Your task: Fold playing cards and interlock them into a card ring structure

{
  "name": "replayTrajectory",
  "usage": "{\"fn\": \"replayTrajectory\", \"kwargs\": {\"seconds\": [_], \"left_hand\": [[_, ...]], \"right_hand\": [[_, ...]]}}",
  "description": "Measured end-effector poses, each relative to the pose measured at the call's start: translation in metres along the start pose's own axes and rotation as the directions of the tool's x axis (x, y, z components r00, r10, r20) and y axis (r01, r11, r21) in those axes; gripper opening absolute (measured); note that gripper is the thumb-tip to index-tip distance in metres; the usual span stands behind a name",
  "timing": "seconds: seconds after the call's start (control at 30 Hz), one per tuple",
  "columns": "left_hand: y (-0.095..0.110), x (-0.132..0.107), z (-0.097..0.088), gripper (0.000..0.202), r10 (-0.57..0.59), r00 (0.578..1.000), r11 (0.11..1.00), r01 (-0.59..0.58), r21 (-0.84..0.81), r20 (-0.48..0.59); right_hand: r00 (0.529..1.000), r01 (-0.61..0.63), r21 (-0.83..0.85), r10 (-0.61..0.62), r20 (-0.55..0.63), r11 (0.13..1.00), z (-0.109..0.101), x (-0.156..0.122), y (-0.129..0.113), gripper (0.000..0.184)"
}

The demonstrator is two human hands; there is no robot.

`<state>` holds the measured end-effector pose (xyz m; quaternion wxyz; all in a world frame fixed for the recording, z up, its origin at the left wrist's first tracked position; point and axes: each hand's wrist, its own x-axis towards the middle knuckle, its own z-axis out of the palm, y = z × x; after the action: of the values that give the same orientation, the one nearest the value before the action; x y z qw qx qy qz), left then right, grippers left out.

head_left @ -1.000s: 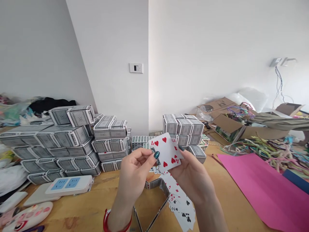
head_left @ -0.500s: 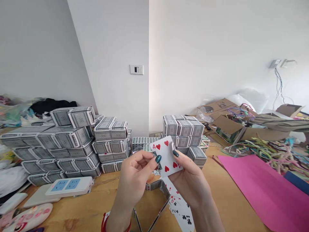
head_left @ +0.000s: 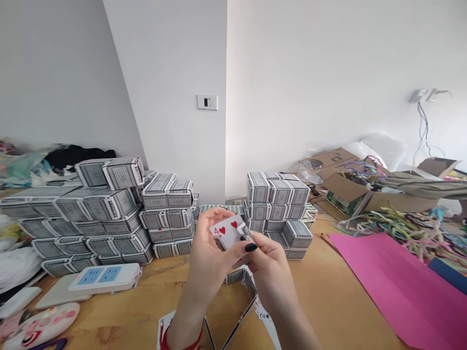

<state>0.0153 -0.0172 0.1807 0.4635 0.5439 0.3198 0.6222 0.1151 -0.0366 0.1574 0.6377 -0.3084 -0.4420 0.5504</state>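
A four of hearts playing card (head_left: 230, 233) is held up between both hands, its face toward me and its right edge bent over. My left hand (head_left: 208, 255) wraps around the card's left side with the thumb across its front. My right hand (head_left: 268, 262) pinches the card's right edge. Below the hands stands an open ring of folded cards (head_left: 239, 318) on the wooden table. Loose face-up cards (head_left: 266, 318) lie beside the ring, partly behind my right forearm. Another loose card (head_left: 164, 325) shows by my left wrist.
Stacked blocks of folded cards (head_left: 109, 206) rise at the left, with another stack (head_left: 279, 192) at the back right. A power strip (head_left: 105, 278) lies at the left. Pink paper (head_left: 397, 282), tangled pipe cleaners (head_left: 401, 233) and a cardboard box (head_left: 379, 199) occupy the right.
The card has moved left and tilted. My right hand has shifted inward to its right edge, which is now folded, and my left hand has turned to cup the card.
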Motion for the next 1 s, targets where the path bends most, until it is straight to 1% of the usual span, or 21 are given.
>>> {"fn": "replayTrajectory", "kwargs": {"seconds": [0.03, 0.1, 0.17, 0.27, 0.37, 0.43, 0.5, 0.6, 0.63, 0.7, 0.73, 0.8, 0.87, 0.93, 1.0], "left_hand": [[-0.002, 0.0, 0.004, 0.055, -0.075, 0.997, 0.994, 0.072, -0.08, -0.033], [-0.005, -0.002, 0.009, 0.047, -0.245, 0.968, 0.953, 0.229, -0.196, -0.061], [-0.008, -0.003, 0.012, 0.04, -0.325, 0.941, 0.918, 0.29, -0.27, -0.096], [-0.01, -0.004, 0.012, 0.034, -0.366, 0.921, 0.882, 0.299, -0.364, -0.131], [-0.011, -0.003, 0.011, 0.029, -0.393, 0.914, 0.839, 0.312, -0.445, -0.1], [-0.014, -0.001, 0.011, 0.026, -0.4, 0.912, 0.806, 0.304, -0.507, -0.088], [-0.018, 0.002, 0.011, 0.025, -0.403, 0.911, 0.775, 0.293, -0.56, -0.083], [-0.024, 0.006, 0.009, 0.026, -0.441, 0.894, 0.731, 0.311, -0.607, -0.073], [-0.025, 0.007, 0.009, 0.026, -0.46, 0.885, 0.716, 0.324, -0.619, -0.069], [-0.026, 0.008, 0.007, 0.026, -0.491, 0.87, 0.691, 0.349, -0.633, -0.056], [-0.026, 0.008, 0.007, 0.026, -0.499, 0.865, 0.688, 0.362, -0.628, -0.048], [-0.023, 0.007, 0.006, 0.024, -0.497, 0.868, 0.711, 0.399, -0.579, -0.013], [-0.019, 0.006, 0.004, 0.023, -0.454, 0.89, 0.773, 0.416, -0.48, 0.039], [-0.015, 0.007, 0.0, 0.027, -0.372, 0.923, 0.849, 0.382, -0.364, 0.101], [-0.012, 0.009, -0.006, 0.042, -0.289, 0.944, 0.91, 0.322, -0.261, 0.157]], "right_hand": [[1.0, -0.008, -0.022, 0.008, 0.008, 1.0, 0.002, 0.0, 0.001, 0.022], [1.0, -0.005, -0.059, 0.005, 0.004, 0.998, 0.004, -0.001, 0.003, 0.023], [1.0, 0.007, -0.091, -0.006, 0.006, 0.996, 0.006, -0.001, 0.002, 0.024], [0.999, 0.026, -0.144, -0.02, 0.043, 0.989, 0.006, 0.0, 0.0, 0.024], [0.996, 0.057, -0.21, -0.041, 0.076, 0.976, 0.005, 0.001, -0.002, 0.021], [0.991, 0.092, -0.298, -0.059, 0.118, 0.95, 0.002, 0.002, -0.002, 0.02], [0.986, 0.135, -0.433, -0.076, 0.15, 0.891, -0.002, 0.003, -0.003, 0.022], [0.976, 0.21, -0.61, -0.125, 0.18, 0.764, -0.007, 0.006, -0.002, 0.027], [0.972, 0.23, -0.637, -0.138, 0.191, 0.736, -0.008, 0.006, -0.002, 0.029], [0.965, 0.258, -0.651, -0.158, 0.208, 0.714, -0.009, 0.006, -0.001, 0.032], [0.964, 0.262, -0.645, -0.167, 0.206, 0.718, -0.009, 0.006, 0.0, 0.034], [0.968, 0.249, -0.607, -0.181, 0.173, 0.755, -0.008, 0.005, 0.001, 0.035], [0.976, 0.218, -0.532, -0.187, 0.113, 0.818, -0.007, 0.005, 0.001, 0.034], [0.983, 0.182, -0.443, -0.18, 0.048, 0.878, -0.006, 0.006, -0.001, 0.031], [0.986, 0.155, -0.378, -0.168, -0.002, 0.913, -0.006, 0.007, -0.004, 0.028]]}}
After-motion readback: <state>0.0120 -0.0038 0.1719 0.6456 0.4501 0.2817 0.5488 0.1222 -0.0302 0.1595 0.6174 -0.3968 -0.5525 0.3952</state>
